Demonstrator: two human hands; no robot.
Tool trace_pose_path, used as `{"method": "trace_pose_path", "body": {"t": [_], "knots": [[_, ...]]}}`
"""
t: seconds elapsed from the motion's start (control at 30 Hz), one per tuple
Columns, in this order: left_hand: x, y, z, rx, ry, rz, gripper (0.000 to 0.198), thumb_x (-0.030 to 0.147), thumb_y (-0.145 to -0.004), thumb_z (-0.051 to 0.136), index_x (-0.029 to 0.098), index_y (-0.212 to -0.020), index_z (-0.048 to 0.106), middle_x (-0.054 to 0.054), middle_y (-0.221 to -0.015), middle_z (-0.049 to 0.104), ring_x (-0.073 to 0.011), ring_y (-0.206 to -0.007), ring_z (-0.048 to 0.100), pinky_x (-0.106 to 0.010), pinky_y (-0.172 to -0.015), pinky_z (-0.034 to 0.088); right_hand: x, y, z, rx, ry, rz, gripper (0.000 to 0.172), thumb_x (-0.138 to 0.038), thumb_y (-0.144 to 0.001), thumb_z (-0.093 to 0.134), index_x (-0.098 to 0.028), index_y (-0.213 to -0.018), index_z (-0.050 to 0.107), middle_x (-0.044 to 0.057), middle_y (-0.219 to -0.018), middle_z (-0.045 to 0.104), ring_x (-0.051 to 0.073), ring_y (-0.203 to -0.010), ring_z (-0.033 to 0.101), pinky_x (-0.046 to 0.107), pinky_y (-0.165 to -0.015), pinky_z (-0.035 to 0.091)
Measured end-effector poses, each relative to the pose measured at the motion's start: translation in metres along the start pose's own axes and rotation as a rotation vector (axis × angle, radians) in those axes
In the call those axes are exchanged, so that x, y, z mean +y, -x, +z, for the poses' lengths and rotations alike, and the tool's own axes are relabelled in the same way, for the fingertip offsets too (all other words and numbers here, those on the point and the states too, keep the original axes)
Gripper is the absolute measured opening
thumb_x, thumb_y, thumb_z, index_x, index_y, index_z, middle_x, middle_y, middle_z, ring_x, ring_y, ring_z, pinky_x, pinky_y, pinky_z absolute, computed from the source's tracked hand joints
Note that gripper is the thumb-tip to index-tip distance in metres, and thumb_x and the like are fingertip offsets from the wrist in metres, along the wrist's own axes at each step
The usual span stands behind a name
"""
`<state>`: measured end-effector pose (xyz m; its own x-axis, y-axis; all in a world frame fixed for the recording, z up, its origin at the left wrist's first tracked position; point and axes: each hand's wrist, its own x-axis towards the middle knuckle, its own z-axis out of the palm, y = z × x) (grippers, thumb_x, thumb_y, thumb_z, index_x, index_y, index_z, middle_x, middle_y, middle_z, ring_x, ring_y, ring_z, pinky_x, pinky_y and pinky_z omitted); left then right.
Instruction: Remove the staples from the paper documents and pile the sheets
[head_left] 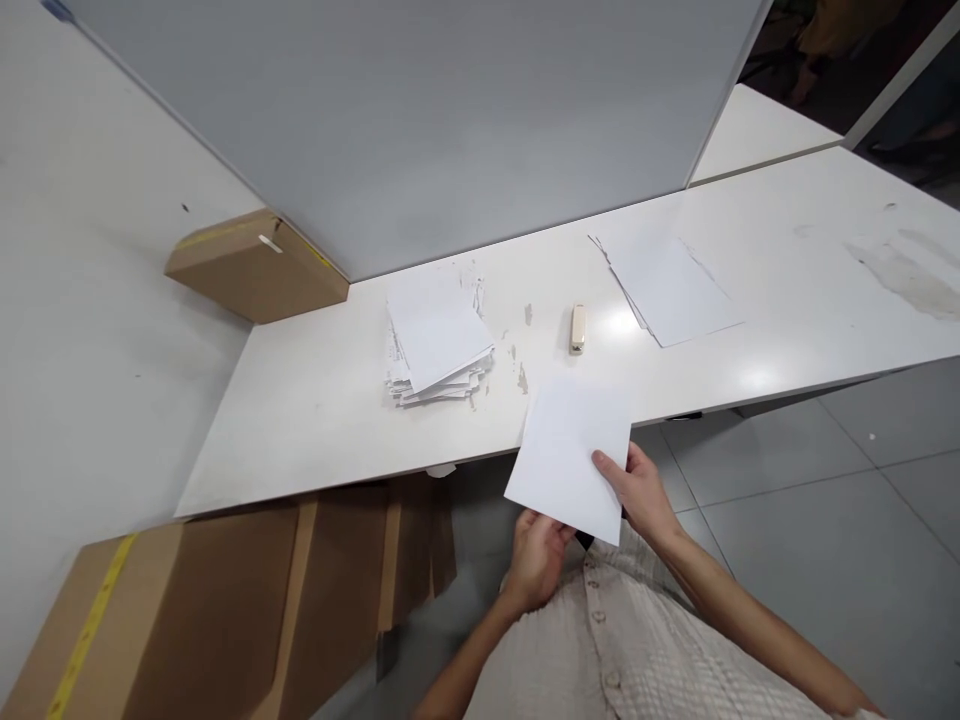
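Observation:
White paper [574,460] is held up in front of my body, over the front edge of the white table [322,440]; whether it is one sheet or several I cannot tell. My right hand [641,492] grips its right edge, thumb on top and fingers underneath. At the lower left edge, my left hand [538,555] has its fingers curled under the paper, the tips partly hidden. Beyond the paper lies a small cream stapler [577,330]. An uneven stack of paper [442,340] sits to its left, and a few loose sheets [671,290] are spread to its right.
A cardboard box [259,268] rests at the table's back left corner, against the wall. More large cardboard boxes [225,590] stand on the floor at lower left. A grey-white panel [450,130] rises along the table's back edge. Worn patches [911,275] mark the tabletop at right.

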<state>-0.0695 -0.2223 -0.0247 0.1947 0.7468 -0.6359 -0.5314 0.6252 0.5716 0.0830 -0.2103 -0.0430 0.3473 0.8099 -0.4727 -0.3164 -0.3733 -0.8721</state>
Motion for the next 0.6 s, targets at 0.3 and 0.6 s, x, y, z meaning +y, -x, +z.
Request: {"method": "trace_pose_path", "body": {"t": [0.3,0.6], "knots": [[0.044,-0.037,-0.029,-0.051,-0.241,0.043,0.046,0.052,-0.075,0.061,0.013,-0.101,0.062,-0.012,-0.091,0.068,-0.0176,-0.076,0.063,-0.029,-0.070,0.048,-0.020,-0.005,-0.023,0.117,0.420,-0.094,0.066,-0.045,-0.065,0.071,-0.021,-0.118,0.042,0.006,-0.087,0.069,0.025,-0.077,0.064,0.034,-0.062,0.048],[0.024,-0.064,-0.002,-0.048,-0.501,0.230,0.043,0.052,-0.069,0.067,0.011,-0.078,0.065,-0.001,-0.063,0.062,-0.0094,-0.054,0.050,-0.021,-0.053,0.039,-0.020,-0.007,-0.029,-0.001,0.393,-0.111,0.033,-0.052,-0.078,0.055,-0.019,-0.082,0.056,0.000,-0.068,0.060,0.016,-0.062,0.055,0.026,-0.053,0.040]]}}
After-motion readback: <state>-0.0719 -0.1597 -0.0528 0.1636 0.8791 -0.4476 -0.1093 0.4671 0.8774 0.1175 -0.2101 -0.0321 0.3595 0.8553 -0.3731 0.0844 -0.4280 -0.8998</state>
